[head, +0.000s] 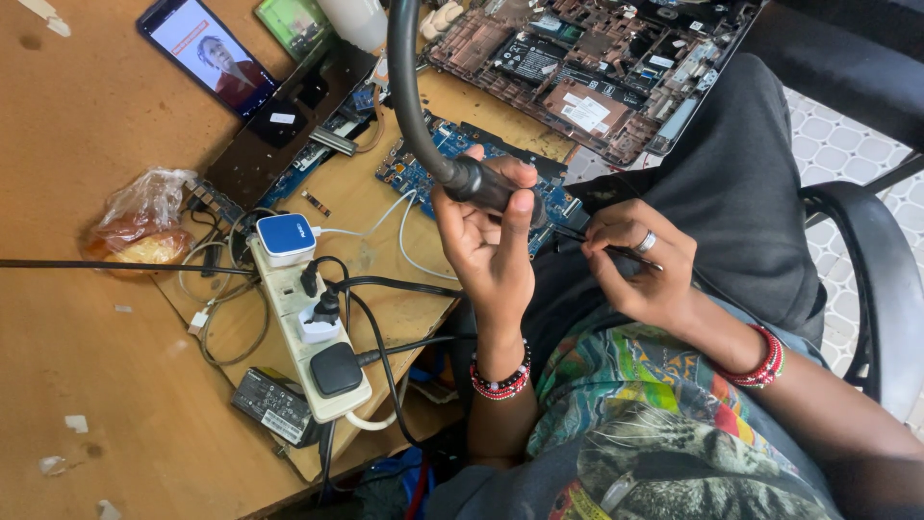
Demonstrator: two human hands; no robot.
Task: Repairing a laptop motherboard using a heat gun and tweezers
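My left hand is wrapped around the black handle of a hot-air wand, whose thick black hose curves up and away out of the top of the view. My right hand, with a ring on one finger, pinches thin black tweezers pointing left toward the wand. Both hands hover over a blue circuit board lying at the table's edge. Beaded bracelets sit on both wrists.
An open laptop chassis lies at the top. A white power strip with several plugs and cables sits on the wooden table. A lit phone, a plastic bag of food and a black chair armrest are nearby.
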